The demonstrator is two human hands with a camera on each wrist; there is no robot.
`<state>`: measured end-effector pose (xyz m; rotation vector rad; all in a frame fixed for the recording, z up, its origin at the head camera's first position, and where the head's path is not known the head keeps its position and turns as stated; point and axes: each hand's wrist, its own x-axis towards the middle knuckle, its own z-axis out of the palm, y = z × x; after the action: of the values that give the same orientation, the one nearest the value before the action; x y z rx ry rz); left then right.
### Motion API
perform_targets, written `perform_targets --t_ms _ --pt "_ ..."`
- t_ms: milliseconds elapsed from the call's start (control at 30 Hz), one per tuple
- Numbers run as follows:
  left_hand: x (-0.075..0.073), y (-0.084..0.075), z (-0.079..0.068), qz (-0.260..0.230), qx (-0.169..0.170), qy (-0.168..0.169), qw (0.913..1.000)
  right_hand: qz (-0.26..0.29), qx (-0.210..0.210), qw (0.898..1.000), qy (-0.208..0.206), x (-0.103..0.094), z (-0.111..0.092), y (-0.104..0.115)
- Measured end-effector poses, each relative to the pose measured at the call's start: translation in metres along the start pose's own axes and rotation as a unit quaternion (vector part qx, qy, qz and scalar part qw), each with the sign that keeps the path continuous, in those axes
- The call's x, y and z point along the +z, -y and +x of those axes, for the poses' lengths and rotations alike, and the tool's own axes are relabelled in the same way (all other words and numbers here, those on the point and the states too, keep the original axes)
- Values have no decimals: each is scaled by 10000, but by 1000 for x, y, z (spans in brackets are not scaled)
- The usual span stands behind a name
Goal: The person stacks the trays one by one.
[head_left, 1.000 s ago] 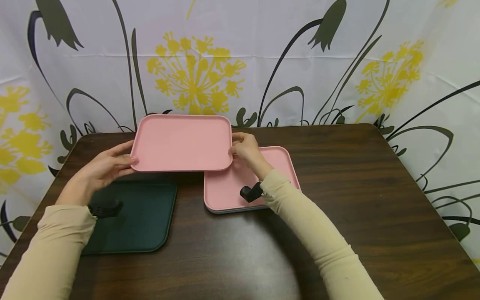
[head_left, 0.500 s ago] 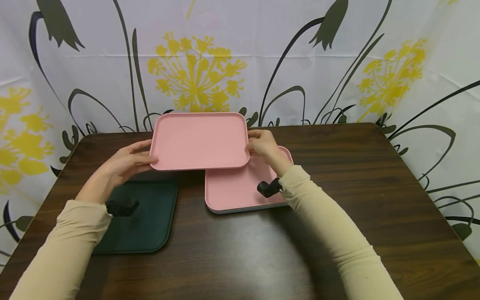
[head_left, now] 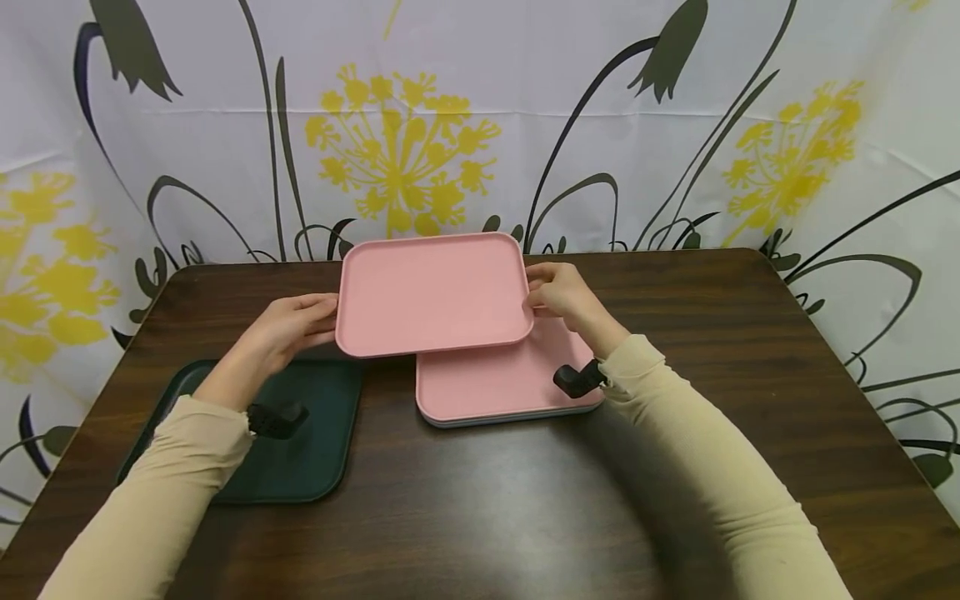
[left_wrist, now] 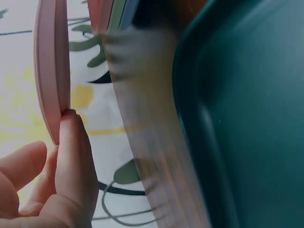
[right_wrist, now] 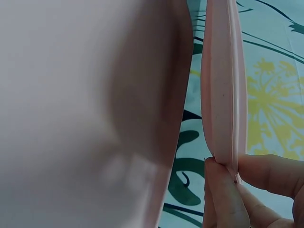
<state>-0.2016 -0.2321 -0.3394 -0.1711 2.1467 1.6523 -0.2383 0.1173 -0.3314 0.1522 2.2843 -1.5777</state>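
Note:
A pink rectangular tray (head_left: 435, 292) hangs raised and tilted between the two hands, its inner face toward the head camera. The right hand (head_left: 566, 302) pinches its right edge, thumb on one side and fingers on the other, as the right wrist view shows. At the left edge, the left hand (head_left: 288, 329) touches the tray with extended fingers (left_wrist: 73, 156); its thumb stands a little apart from the rim in the left wrist view. Below lies a second pink tray (head_left: 480, 383), topping a stack, partly hidden by the raised tray and right forearm.
A dark green tray (head_left: 315, 433) lies on the brown table (head_left: 420, 517) at the left, under the left forearm. Pink, green and blue tray edges (left_wrist: 116, 16) show in the stack. A flower-patterned cloth (head_left: 570, 50) hangs behind the table.
Both hands have moved right with the raised tray, which now tilts with its left side lower. The left thumb no longer shows over its rim.

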Motion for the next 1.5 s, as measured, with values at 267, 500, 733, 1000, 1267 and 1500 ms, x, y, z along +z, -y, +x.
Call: perform_targets --t_ms 267,500,733,1000,1267,1500 --pt "22 -5 0 -130 35 118 9998 -265 -15 9996 38 -21 -8 -12" --pt "36 -4 1 93 149 232 9996 -540 -84 9983 182 -34 -14 -21" --pt "52 -4 4 283 78 381 9988 -716 -80 9972 221 -48 -20 -32" --pt "68 -7 7 158 99 436 9989 -611 -35 9977 305 -61 -26 -44" --pt "82 -5 7 208 83 366 9991 -537 1 9981 284 -67 -32 -53" --pt "88 -3 9 151 91 230 9996 -396 50 9984 394 -70 -34 -60"
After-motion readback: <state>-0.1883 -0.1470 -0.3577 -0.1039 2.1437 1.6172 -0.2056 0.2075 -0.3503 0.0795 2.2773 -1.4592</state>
